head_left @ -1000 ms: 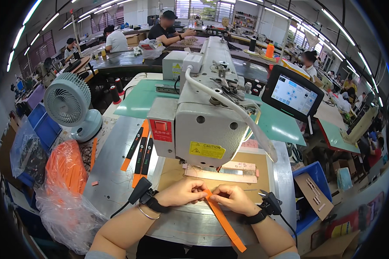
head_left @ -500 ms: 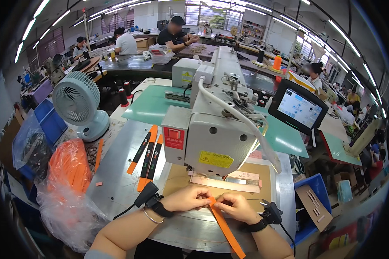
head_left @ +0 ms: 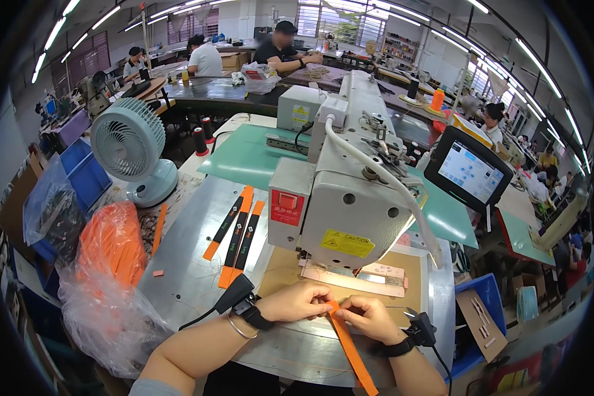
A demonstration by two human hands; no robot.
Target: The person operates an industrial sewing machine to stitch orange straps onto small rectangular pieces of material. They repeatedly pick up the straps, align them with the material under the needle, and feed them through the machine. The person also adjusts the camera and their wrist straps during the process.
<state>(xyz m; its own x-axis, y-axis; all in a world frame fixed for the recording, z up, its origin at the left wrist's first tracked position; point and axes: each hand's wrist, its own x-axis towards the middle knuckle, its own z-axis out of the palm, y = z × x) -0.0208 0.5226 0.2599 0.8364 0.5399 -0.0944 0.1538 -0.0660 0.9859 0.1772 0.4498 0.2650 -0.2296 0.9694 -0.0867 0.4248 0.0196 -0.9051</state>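
Both my hands pinch the near end of an orange webbing strap (head_left: 348,346) that trails toward me over the table's front edge. My left hand (head_left: 298,301) grips the strap's top end with thumb and fingers. My right hand (head_left: 369,318) holds it just beside, fingers touching the left hand. They rest on the tan work board (head_left: 285,272) in front of the clear clamp template (head_left: 350,277) under the head of the white industrial sewing machine (head_left: 350,198). Each wrist wears a black band with a small device.
Three orange-and-black straps (head_left: 236,232) lie on the metal table (head_left: 191,264) left of the machine. A clear bag of orange straps (head_left: 112,247) and a small fan (head_left: 131,148) stand at left. A control screen (head_left: 468,173) sits at right. Other people work at far tables.
The view has shifted slightly; my hands stay together on the strap's end and have edged a little nearer the clamp template.
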